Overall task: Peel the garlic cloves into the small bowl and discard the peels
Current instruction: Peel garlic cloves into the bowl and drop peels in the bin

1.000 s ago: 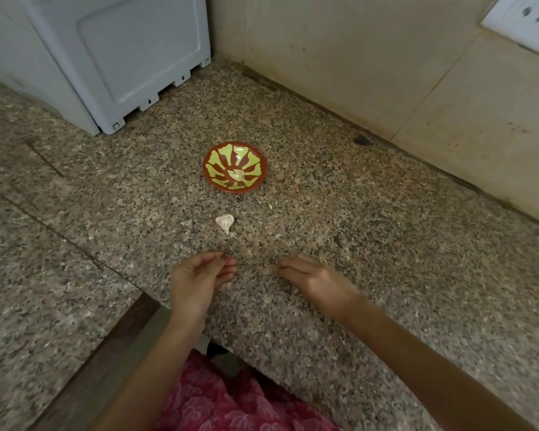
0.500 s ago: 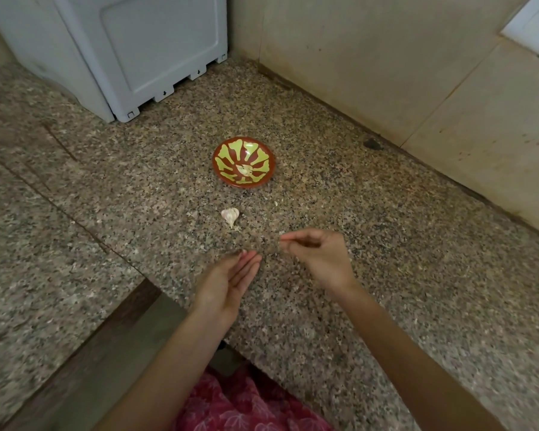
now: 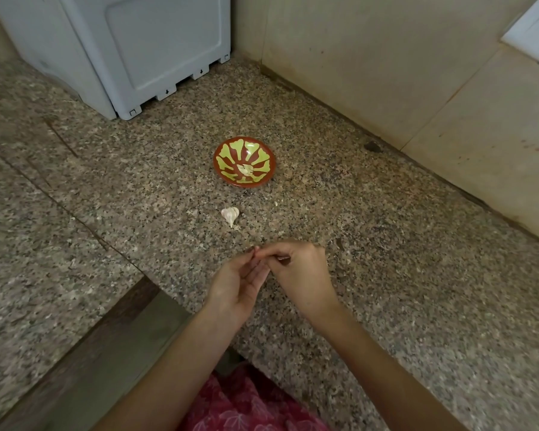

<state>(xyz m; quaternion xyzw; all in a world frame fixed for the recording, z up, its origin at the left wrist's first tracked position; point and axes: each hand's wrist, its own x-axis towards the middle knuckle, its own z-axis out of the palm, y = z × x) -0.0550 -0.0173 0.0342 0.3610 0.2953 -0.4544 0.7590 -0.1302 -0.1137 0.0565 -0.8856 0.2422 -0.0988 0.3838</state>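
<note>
1. The left hand and right hand are seen together at the lower centre, fingertips touching.
2. The fingers are pinched; what is held cannot be told.
3. A garlic piece lies on the tabletop, near the bowl above it.
4. A peeled clove lies inside the bowl.

White appliance on granite counter.
</note>
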